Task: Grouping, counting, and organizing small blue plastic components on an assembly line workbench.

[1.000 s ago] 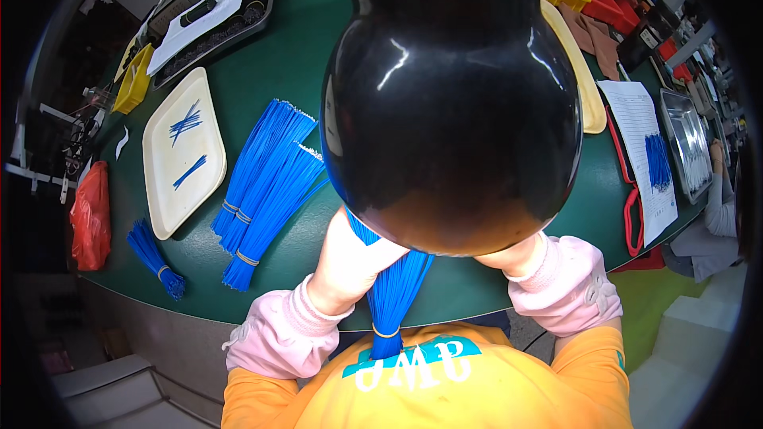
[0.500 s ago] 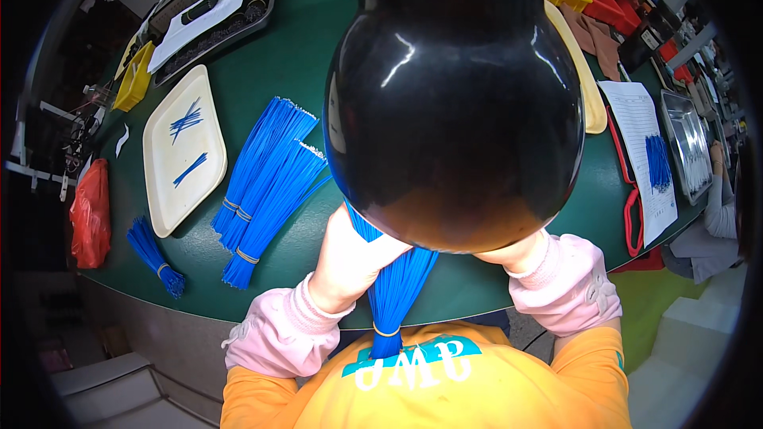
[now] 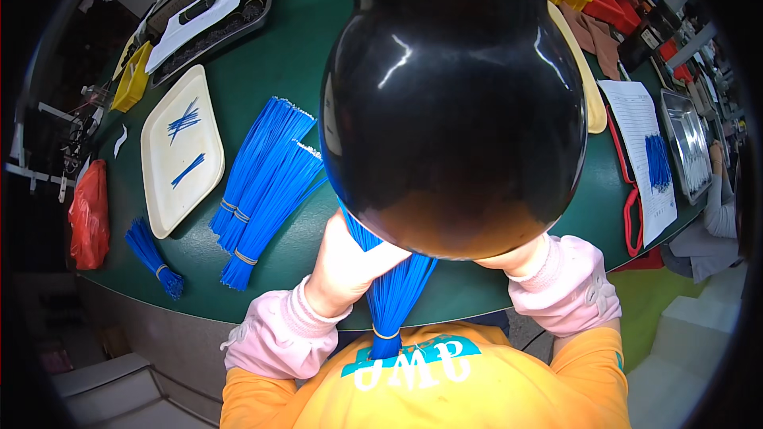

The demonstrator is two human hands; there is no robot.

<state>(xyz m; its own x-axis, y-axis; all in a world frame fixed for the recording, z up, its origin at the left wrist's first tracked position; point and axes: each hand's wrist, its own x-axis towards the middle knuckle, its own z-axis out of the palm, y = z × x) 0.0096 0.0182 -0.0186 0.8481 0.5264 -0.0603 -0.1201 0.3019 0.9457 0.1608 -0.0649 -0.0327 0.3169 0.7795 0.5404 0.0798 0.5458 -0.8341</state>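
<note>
A bundle of thin blue wires [image 3: 389,302], banded near its lower end, points down towards my shirt. My left hand [image 3: 348,258] is closed round its upper part, thumb lying across the wires. A large glossy black rounded thing, like a lamp head [image 3: 453,127], covers the bundle's upper end and the left fingertips. My right hand [image 3: 520,258] reaches under the same black thing from the right. Only its back and wrist show, and its fingers are hidden. To the left of my left hand, more banded bundles of blue wires [image 3: 274,191] lie on the green table [image 3: 270,302].
A cream tray [image 3: 159,206] holds a few loose blue wires. Left of it are a small wire bundle [image 3: 155,258] and a red plastic bag [image 3: 89,214]. At right, a paper sheet [image 3: 636,111] carries blue wires, beside a metal tray [image 3: 685,135]. Other people's arms show at the edges.
My hands and the wire bundle stay nearly in place, with only a slight shift of the whole view. At the top left, another person's hand shows more.
</note>
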